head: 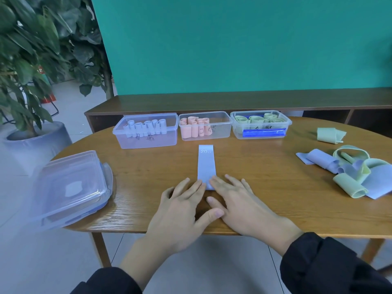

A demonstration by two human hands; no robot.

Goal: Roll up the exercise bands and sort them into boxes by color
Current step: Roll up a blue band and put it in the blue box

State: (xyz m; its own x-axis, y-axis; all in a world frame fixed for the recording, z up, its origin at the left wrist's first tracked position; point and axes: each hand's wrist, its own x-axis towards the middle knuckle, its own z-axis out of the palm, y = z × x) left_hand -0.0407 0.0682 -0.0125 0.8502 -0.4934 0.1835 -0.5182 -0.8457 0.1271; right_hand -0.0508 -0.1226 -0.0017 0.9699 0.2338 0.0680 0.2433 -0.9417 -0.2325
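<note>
The near end of a lavender "20" exercise band (206,166) is pressed flat on the counter (265,187) by both grips, the left hand (180,211) and right hand (241,204), fingers straight. The band's length is stretched away beyond the fingertips toward the pink box (220,128).

The near end of the flat pale-blue exercise band (206,166) lies hidden under the fingertips (214,180). Handwritten marks on the clear plastic boxes (146,141) are too small to read. The right edge cuts off the pile of loose blue and green bands (360,177).
</note>
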